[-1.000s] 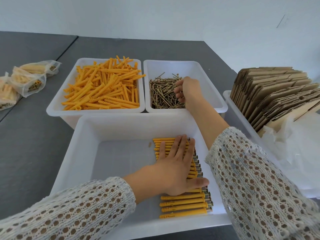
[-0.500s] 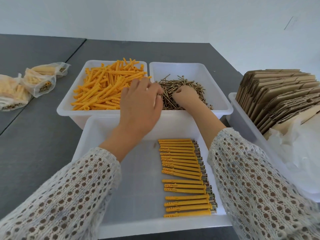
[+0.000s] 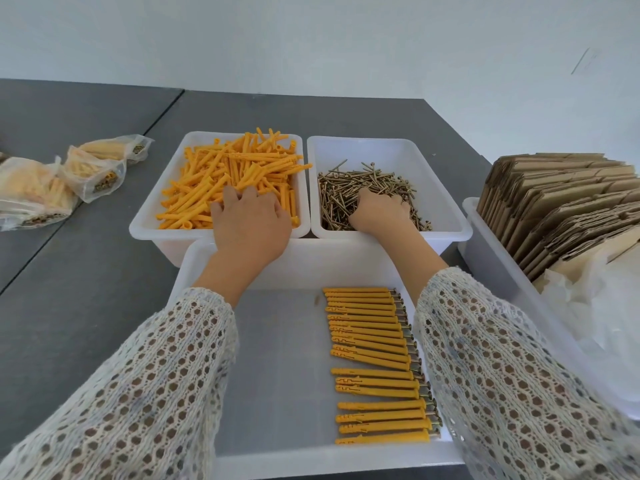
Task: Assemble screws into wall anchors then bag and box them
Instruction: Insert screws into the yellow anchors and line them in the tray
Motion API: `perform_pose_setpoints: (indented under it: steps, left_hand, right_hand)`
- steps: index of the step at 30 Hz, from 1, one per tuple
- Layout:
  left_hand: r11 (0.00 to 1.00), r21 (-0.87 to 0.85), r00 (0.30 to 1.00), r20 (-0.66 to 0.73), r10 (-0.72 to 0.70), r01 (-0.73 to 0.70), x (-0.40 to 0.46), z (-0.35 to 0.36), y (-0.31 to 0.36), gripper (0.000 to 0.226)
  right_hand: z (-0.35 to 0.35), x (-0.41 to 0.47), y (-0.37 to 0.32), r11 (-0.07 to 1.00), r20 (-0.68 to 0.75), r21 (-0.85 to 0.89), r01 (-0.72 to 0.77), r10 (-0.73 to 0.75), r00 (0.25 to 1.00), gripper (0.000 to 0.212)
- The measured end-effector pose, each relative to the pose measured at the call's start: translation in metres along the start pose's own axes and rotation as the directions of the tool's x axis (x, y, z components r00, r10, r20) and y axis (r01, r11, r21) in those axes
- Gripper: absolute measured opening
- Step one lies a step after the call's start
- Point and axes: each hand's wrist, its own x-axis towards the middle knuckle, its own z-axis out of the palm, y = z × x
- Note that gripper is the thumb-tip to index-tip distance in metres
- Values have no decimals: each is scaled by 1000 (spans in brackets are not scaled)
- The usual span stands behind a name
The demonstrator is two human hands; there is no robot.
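**binrat:** Running left to right: three clear plastic bags of assembled anchors [image 3: 90, 169] sit at the far left on the grey tabletop [image 3: 69, 289], well apart from the bins, with a wide strip of bare table between them and the nearest tub wall. Then the white plastic bin of loose orange wall anchors [image 3: 221, 188], heaped past its far rim. Touching its right side is the white plastic bin of brass-coloured screws [image 3: 363, 188], piled toward the near left; its right half shows bare floor.

**tubs4days:** And the hands?

**binrat:** Left hand [image 3: 251, 221] reaches over the near rim of the anchor bin, palm down, fingers curled into the pile. Can't tell if it's actually got one pinched. Right hand [image 3: 379, 213] is knuckles-up in the screws, fingertips buried, so same deal, can't tell if it's holding any. Both forearms in white crochet sleeves [image 3: 502, 375] cross the big white tray [image 3: 194, 268] nearest the camera.

**tubs4days:** What's in that tray?

**binrat:** A neat column of orange anchors with screws fitted [image 3: 377, 362], hugging its right wall, screw heads pointing right. The left half is open floor. Far right, a white bin of flattened brown cardboard boxes [image 3: 561, 209] standing on edge, with crinkly clear plastic [image 3: 602, 317] in front.
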Motion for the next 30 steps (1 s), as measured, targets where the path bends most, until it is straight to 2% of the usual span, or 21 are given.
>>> perform_pose_setpoints:
  steps: [5,12,16,19,20,22,25,27,30]
  left_hand:
    - [999,-46,999,-41,-1,-1,-1,2,0,37]
    - [984,-171,983,-182,20,-52,-1,6,0,26]
    - [965,-237,964,-262,52,-117,-3,6,1,27]
    - [941,-256,946,-291,142,-220,-3,4,3,25]
    - [926,-278,939,-299,171,-257,-3,3,3,24]
    - [887,-333,921,-329,209,-320,-4,4,2,23]
    - [853,-380,915,-327,237,-357,-5,4,1,29]
    - [842,-398,918,-306,253,-365,-5,4,1,31]
    - [835,-416,924,-282,260,-362,-4,4,0,31]
  right_hand:
    - [-3,-5,0,999,-35,-24,-47,46,998,17]
    - [-6,-11,-1,998,-66,-30,-55,53,996,21]
    - [-5,-11,-3,997,-223,75,23,-6,975,13]
    - [-5,-9,-6,968,-375,165,190,-116,920,16]
    - [-5,-8,-6,942,-423,196,271,-168,890,11]
    - [-5,-11,-6,867,-524,269,419,-233,819,16]
    - [-7,-18,-6,707,-652,448,548,-161,741,19]
    - [-8,-22,-10,556,-658,603,572,-57,751,21]
    - [-9,-25,-16,327,-564,793,514,75,822,21]
